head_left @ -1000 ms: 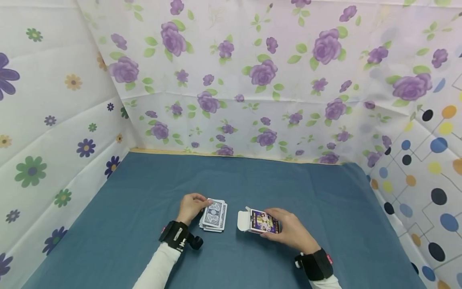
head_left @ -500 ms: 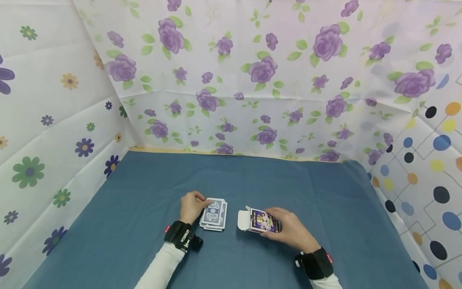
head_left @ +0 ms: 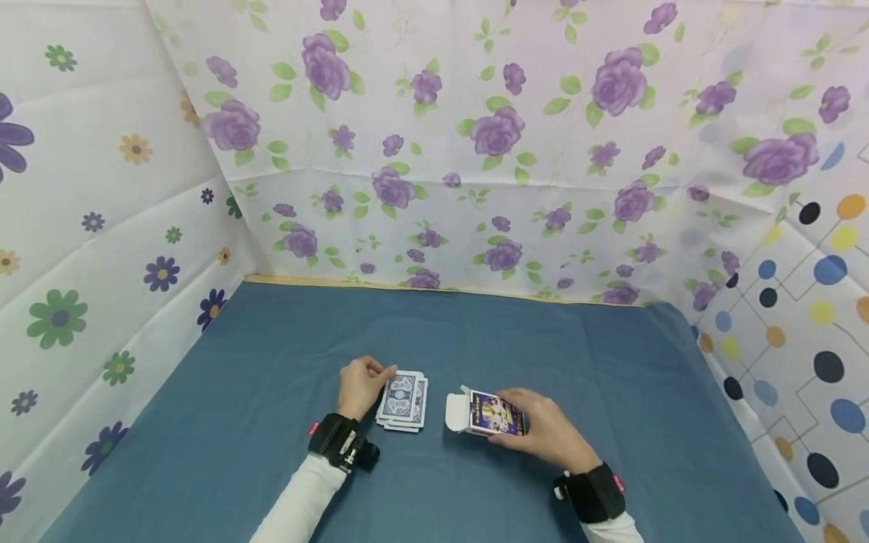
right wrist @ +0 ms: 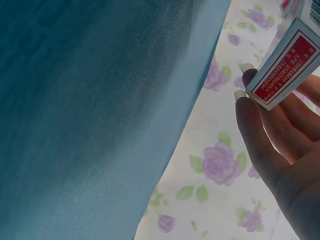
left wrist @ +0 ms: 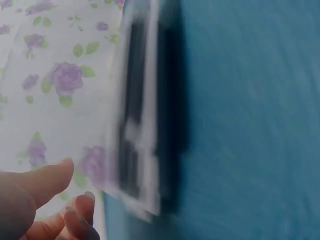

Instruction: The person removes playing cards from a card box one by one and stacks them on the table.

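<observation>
A loosely squared stack of playing cards (head_left: 400,401), blue-and-white backs up, lies on the blue tablecloth. My left hand (head_left: 358,386) is at the stack's upper left corner, thumb toward it and fingers loosely bent. In the left wrist view the blurred cards (left wrist: 137,120) show a small gap to the thumb and fingertips. To the right, my right hand (head_left: 548,431) grips a purple card box (head_left: 498,415) by its closed end, its white flap open toward the cards. In the right wrist view, fingers and a red-and-white side of the box (right wrist: 287,70) show.
Blue cloth (head_left: 421,324) covers the table. A curtain with purple roses (head_left: 502,136) hangs behind its far edge, with patterned sheets on the left (head_left: 102,256) and right (head_left: 801,362). Both wrists wear black camera straps (head_left: 334,441).
My left thumb has drawn back from the top card to the stack's corner. My right hand holds the box in nearly the same place.
</observation>
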